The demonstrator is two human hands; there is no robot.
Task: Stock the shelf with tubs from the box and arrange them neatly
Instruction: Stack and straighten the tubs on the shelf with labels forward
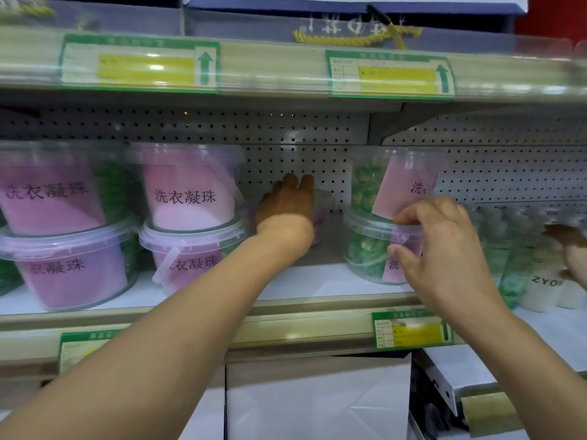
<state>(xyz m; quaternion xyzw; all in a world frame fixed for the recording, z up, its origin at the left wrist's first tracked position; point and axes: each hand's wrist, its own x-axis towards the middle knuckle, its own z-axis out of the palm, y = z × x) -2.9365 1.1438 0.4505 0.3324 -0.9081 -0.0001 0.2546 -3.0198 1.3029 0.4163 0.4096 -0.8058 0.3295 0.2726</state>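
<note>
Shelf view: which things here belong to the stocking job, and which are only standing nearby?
Job:
- tub stacks at left
- right stack, touched by right hand
- back tub behind left hand
- shelf
- box below

Nearby:
- price tags
- bottles at right
- boxes on top shelf

pink tub labels [185,196]: "洗衣凝珠" | white bottle [543,285], right: "ZYO", cut off | shelf price tags [390,74]: green arrows, print unreadable
</note>
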